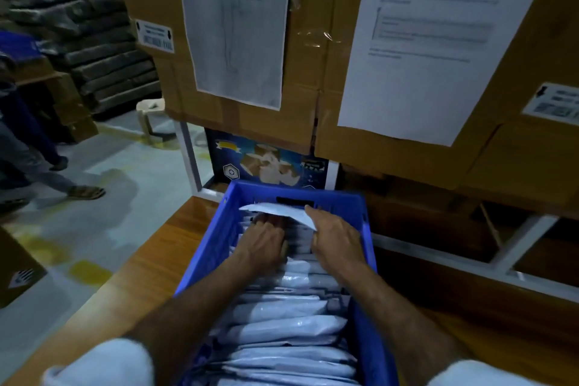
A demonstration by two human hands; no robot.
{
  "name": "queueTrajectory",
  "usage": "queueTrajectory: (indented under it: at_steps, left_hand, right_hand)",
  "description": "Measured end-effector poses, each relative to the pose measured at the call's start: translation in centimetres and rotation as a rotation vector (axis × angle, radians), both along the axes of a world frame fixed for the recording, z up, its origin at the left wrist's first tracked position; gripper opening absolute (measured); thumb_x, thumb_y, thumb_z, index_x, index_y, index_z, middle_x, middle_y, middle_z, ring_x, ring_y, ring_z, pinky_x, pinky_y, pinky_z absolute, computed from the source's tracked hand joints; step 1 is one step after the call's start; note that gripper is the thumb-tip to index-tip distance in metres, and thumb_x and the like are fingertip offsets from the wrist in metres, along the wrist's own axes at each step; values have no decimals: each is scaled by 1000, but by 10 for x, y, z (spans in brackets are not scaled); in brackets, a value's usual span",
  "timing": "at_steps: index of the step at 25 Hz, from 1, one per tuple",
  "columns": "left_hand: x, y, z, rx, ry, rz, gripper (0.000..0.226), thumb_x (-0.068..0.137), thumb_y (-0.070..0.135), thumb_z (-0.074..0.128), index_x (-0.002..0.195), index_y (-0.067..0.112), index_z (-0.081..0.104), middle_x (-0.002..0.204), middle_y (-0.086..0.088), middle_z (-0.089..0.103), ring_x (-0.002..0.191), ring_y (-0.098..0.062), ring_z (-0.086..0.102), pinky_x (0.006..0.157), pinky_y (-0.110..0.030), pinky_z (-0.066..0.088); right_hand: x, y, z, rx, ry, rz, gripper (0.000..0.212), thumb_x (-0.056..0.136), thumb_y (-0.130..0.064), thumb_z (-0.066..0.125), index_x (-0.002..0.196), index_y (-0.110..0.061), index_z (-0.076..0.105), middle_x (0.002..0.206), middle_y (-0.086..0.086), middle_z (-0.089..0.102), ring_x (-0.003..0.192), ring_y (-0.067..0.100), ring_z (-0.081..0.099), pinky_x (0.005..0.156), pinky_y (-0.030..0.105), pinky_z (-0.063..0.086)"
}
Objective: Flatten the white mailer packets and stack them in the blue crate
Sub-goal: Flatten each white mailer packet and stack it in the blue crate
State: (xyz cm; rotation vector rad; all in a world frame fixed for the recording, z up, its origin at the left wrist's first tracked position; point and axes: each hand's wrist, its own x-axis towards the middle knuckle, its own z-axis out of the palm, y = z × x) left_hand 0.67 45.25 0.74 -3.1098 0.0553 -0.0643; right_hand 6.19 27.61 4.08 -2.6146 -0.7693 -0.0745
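Top mailer packet (279,211) lay at far end of blue crate (365,229), long axis across crate width. Right hand (333,236) pinched its right edge. Left hand (266,236) pressed, fingers straight, on stacked packets (282,313) beneath, equally near.

Dim light. 2 large cardboard boxes (307,97) stand stacked ahead, each with a white printed sheet (238,22) taped on. A wooden tabletop (156,260) runs below. To the left, a grey concrete floor (103,197) with yellow stains, a pale plastic stool (150,116) and dark stacked bundles (94,41).
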Motion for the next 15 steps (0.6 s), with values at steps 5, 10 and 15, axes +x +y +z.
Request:
queueTrajectory:
  at_steps: [5,10,15]
  left_hand:
    - [32,11,-15,8,108,20,72,70,35,48,128,-6,63,129,-27,60,112,-48,59,101,-56,49]
    - [28,7,-25,-58,21,20,57,76,37,41,119,3,54,104,-24,67,77,-41,66,68,-46,60]
    - [34,-1,-27,-22,-25,78,60,88,38,37,131,1,59,128,-25,59,106,-48,61,90,-60,50]
  right_hand:
    - [12,-1,-3,52,26,-9,64,98,-4,47,158,-26,43,151,2,56,133,28,54,106,38,45]
    - [19,-2,-7,62,41,4,63,97,-6,49,157,-25,45,150,3,57,133,27,54,107,38,45]
    - [23,1,-15,72,13,6,63,94,-5,51,154,-25,48,144,3,61,127,28,59,102,41,50]
